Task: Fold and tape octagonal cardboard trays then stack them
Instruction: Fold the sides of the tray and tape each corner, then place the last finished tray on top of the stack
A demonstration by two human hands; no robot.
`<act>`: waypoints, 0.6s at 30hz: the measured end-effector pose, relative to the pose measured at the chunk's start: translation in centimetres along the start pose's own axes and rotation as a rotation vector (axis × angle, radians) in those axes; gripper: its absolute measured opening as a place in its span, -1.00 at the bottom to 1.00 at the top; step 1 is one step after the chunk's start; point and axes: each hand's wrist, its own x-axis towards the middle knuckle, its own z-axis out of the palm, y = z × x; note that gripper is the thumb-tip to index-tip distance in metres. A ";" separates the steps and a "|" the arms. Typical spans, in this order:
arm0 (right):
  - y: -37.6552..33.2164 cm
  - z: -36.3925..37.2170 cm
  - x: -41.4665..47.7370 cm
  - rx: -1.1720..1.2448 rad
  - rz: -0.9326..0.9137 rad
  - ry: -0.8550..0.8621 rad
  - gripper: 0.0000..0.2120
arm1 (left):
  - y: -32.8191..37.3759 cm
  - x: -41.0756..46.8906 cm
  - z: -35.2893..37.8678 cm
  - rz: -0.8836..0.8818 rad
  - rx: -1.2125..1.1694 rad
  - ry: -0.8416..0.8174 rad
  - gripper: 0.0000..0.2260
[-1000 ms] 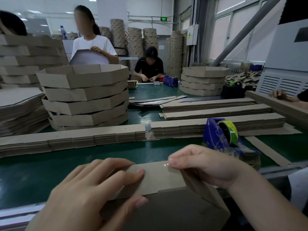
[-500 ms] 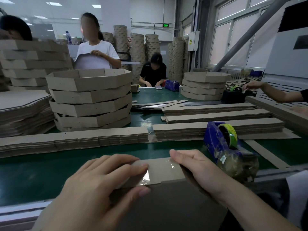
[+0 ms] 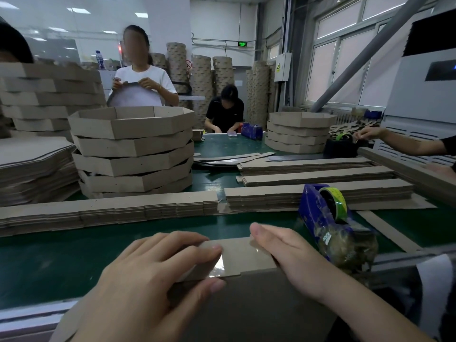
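Note:
A brown cardboard tray [image 3: 246, 307] stands at the near edge of the green belt, one side wall [image 3: 237, 253] turned up toward me. A glossy strip of clear tape [image 3: 220, 264] shines on that wall. My left hand [image 3: 148, 275] holds the wall's left part, fingers over its far face and thumb on the near face. My right hand [image 3: 291, 255] lies flat with straight fingers pressing along the wall's right edge. A stack of finished octagonal trays [image 3: 133, 154] stands at the back left.
A blue tape dispenser [image 3: 325, 218] with a green roll sits just right of my right hand. Piles of flat cardboard strips [image 3: 111, 211] cross the belt [image 3: 49, 262] ahead. Flat sheets [image 3: 32, 169] lie far left, another tray stack [image 3: 296, 134] back right. Other people work around the belt.
My right hand slid right along the wall from its middle to its right edge, and its fingers straightened. The shiny tape now shows. My left hand has kept its hold.

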 end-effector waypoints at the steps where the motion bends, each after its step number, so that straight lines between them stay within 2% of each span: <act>1: 0.0 -0.2 -0.1 -0.050 -0.026 0.017 -0.46 | -0.1 0.1 0.0 0.000 0.000 0.002 -0.71; 3: -0.1 -0.7 -0.4 -0.058 -0.094 0.006 -0.59 | -0.2 0.3 0.1 0.003 0.001 -0.003 -0.70; 4: -0.1 -0.8 -0.5 -0.074 -0.113 -0.056 -0.60 | -0.4 0.3 0.1 0.003 0.005 -0.009 -0.70; 6: 0.0 -0.6 -0.7 -0.238 -0.153 -0.132 -0.41 | -1.1 0.4 0.1 -0.002 0.005 -0.007 -0.68; 8: 0.4 -0.1 -0.6 -0.361 -0.205 -0.088 -0.30 | -2.1 0.1 -0.1 -0.040 -0.039 0.005 -0.63; 12: 0.5 0.2 -0.2 -0.357 -0.200 -0.005 -0.31 | -3.6 -0.4 0.1 -0.236 -0.205 0.074 -0.34; 15: 0.0 -0.3 -0.3 -0.355 -0.192 0.023 -0.42 | -3.3 0.4 0.0 -0.256 -0.282 0.086 -0.39; 18: -2.4 -1.7 -0.2 -0.373 -0.223 0.053 -0.43 | -2.3 2.2 -2.1 -0.212 -0.248 0.123 -0.44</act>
